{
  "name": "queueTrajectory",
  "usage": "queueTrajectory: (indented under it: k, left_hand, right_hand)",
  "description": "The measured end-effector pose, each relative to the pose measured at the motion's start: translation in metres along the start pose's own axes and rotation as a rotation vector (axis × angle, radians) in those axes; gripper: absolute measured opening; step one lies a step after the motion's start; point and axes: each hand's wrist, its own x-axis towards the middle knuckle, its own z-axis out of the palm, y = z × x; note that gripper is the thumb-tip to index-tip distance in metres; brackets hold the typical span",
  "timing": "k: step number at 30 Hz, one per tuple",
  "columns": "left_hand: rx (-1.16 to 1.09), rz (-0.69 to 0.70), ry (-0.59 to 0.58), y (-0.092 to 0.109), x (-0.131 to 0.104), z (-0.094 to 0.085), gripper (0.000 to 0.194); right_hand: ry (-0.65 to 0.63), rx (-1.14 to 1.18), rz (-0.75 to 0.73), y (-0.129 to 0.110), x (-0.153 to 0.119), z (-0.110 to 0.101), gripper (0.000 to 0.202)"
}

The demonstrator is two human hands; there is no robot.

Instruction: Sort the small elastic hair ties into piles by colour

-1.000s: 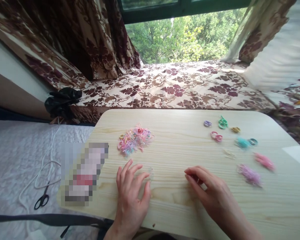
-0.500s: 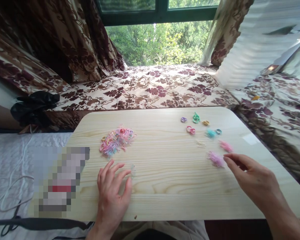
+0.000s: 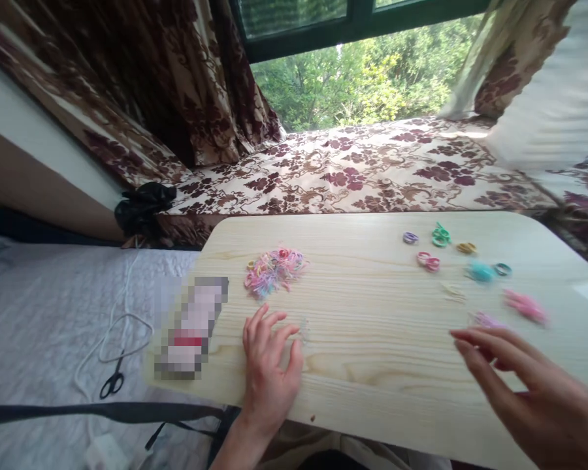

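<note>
The pile (image 3: 274,273) left of centre mixes pink, lilac, yellow and pale blue. Right of centre, the bands (image 3: 440,239) are purple, green, mustard, pink and teal (the curtain (image 3: 210,98), upper left, bears maroon florals on beige).

Left hand (image 3: 272,365) palm down, loosely spread; right hand (image 3: 539,382) (slightly blurred) has thumb near forefinger.

Pixelation obscures an item (image 3: 192,323) at the left end of the bench (image 3: 372,365); the blurred right hand (image 3: 524,375) partly hides lilac strands (image 3: 488,320); one dark speck (image 3: 312,418) is unidentifiable.
</note>
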Motion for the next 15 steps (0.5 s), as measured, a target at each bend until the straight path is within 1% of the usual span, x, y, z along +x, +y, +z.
queueTrajectory:
  k: [1, 2, 3, 5, 7, 10, 15]
  left_hand:
    - [-0.002, -0.018, 0.000, 0.001, 0.000, 0.000, 0.017]
    - [-0.001, -0.032, -0.003, 0.002, 0.001, -0.001, 0.018]
    - [0.002, -0.044, -0.006, 0.003, 0.001, -0.001, 0.019]
    - [0.010, -0.058, -0.012, 0.004, 0.001, -0.002, 0.020]
    - [0.012, -0.063, -0.011, 0.005, 0.001, -0.003, 0.021]
    - [0.005, -0.071, -0.010, 0.006, 0.000, -0.003, 0.021]
    - [0.014, -0.083, -0.026, 0.007, 0.000, -0.002, 0.021]
  right_hand:
    - [-0.045, 0.080, -0.090, -0.014, 0.002, 0.014, 0.023]
    - [-0.057, 0.146, -0.176, -0.030, 0.005, 0.026, 0.021]
    - [-0.108, 0.186, -0.240, -0.046, 0.009, 0.038, 0.022]
    - [-0.200, 0.212, -0.328, -0.075, 0.018, 0.056, 0.027]
    - [-0.259, 0.191, -0.385, -0.097, 0.028, 0.068, 0.033]
    - [-0.314, 0.149, -0.423, -0.113, 0.041, 0.078, 0.035]
    - [-0.392, 0.137, -0.417, -0.116, 0.053, 0.091, 0.030]
